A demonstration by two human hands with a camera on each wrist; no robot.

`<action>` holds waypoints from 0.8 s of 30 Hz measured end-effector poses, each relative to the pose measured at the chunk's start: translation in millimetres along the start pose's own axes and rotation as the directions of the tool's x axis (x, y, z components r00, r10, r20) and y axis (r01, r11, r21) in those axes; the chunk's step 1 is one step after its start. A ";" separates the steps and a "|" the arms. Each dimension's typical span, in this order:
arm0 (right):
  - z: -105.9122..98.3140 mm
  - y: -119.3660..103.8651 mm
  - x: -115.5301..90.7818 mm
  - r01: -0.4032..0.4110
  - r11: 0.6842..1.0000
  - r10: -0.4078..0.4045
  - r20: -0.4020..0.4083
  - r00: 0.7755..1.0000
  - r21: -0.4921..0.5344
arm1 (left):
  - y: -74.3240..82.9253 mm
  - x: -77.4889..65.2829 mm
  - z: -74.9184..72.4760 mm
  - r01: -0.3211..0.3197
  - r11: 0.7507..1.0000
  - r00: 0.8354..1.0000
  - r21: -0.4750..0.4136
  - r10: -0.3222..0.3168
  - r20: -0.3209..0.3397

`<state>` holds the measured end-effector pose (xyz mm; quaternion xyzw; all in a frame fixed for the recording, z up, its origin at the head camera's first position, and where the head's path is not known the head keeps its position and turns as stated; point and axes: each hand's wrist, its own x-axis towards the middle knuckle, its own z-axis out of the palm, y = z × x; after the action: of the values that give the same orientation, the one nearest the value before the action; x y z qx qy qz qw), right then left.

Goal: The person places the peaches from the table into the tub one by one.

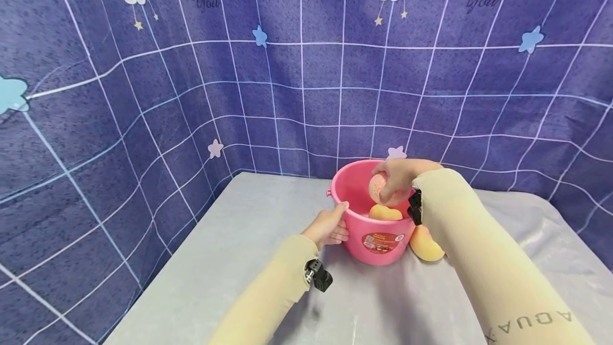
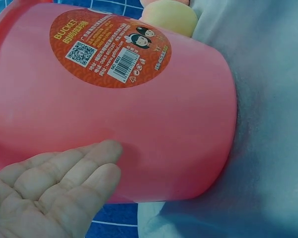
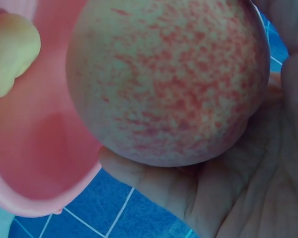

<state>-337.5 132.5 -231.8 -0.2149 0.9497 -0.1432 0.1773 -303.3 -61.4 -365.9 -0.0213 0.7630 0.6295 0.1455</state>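
A pink bucket [image 1: 359, 228] with a red oval label [image 2: 109, 49] stands upright on the grey-covered surface. My right hand [image 1: 399, 174] holds a peach [image 3: 174, 84] with red speckles over the bucket's opening, its fingers and thumb around the fruit. At the bucket's left side is my left hand [image 1: 330, 226]; its thumb touches near the rim and its straight fingers [image 2: 92, 166] lie against the outer wall. A yellow, mango-like fruit [image 1: 385, 213] shows inside the bucket, also visible in the right wrist view.
Another yellow fruit [image 1: 426, 244] lies just right of the bucket, partly behind the right sleeve. Behind it, in the left wrist view, a bit of something pinkish shows. A blue curtain [image 1: 268, 100] with white grid lines hangs along the back and left.
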 end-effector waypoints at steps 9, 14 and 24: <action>10.4 -1.6 2.1 -0.054 0.999 0.053 0.017 0.998 0.007 | -6.2 -3.9 3.7 0.005 1.000 1.000 0.003 -0.005 -0.004; 12.8 -1.9 2.9 -0.056 0.998 0.056 0.027 0.998 0.006 | -7.3 -6.4 5.4 -0.002 1.000 1.000 0.008 0.002 -0.004; 8.6 -6.1 3.5 -0.017 0.999 0.017 0.005 1.000 -0.031 | -3.3 -2.5 2.4 -0.015 1.000 1.000 0.003 0.015 -0.025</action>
<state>-334.9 124.0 -238.3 -0.2100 0.9532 -0.1262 0.1774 -299.7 -60.1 -368.8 -0.0234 0.7657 0.6292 0.1313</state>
